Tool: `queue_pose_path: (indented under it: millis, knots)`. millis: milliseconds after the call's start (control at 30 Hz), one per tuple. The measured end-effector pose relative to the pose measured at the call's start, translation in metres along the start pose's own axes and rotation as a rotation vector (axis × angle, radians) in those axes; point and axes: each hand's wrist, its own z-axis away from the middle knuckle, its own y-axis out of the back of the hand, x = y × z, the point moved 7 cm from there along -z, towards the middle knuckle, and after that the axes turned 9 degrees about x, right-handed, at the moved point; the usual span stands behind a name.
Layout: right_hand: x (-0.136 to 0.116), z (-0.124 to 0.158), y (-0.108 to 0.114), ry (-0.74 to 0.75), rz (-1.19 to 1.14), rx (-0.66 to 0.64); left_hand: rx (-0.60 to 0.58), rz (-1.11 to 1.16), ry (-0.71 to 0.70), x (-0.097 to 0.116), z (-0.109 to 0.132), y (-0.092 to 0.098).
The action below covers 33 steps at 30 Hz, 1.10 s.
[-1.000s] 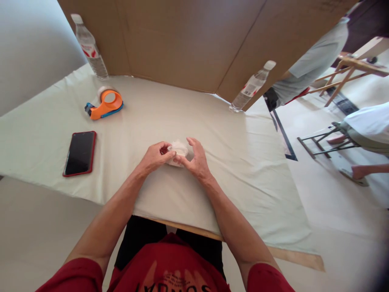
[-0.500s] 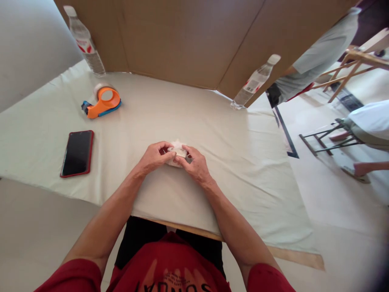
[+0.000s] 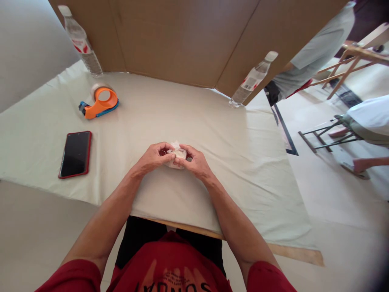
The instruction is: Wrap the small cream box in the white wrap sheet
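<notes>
Between my hands, near the front of the cloth-covered table (image 3: 170,109), sits a small white bundle (image 3: 179,153) that looks like thin, crumpled paper or plastic wrapping. My left hand (image 3: 156,157) grips its left side with thumb and fingers. From the right, my right hand (image 3: 194,161) holds the other side, thumb close to the left thumb. A ragged bit of the white material sticks up past my fingertips. What lies inside the bundle, if anything, I cannot make out.
An orange tape dispenser (image 3: 101,103) and a red-cased phone (image 3: 75,154) lie to the left. Water bottles stand at the back left (image 3: 82,42) and back right (image 3: 253,80), against a cardboard screen (image 3: 179,40). Two people (image 3: 322,40) are beyond the table's right side.
My fingers have shifted slightly on the white bundle, and its top looks more spread between my thumbs. The whole view has moved a little; the other things stay in place.
</notes>
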Motion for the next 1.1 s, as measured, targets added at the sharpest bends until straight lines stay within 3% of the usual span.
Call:
queue_pose_path:
  millis: [233,467,1100]
  knots:
    - [-0.003,0.003,0.002,-0.035,0.094,0.007,0.058,-0.092,-0.065,0.005,0.000,0.003]
    - [-0.011,0.003,0.005,0.157,0.258,-0.003,0.063,-0.110,-0.092,0.010,0.001,0.004]
    - [-0.003,0.004,-0.002,0.037,0.168,-0.168,-0.102,0.066,0.047,0.001,0.005,-0.005]
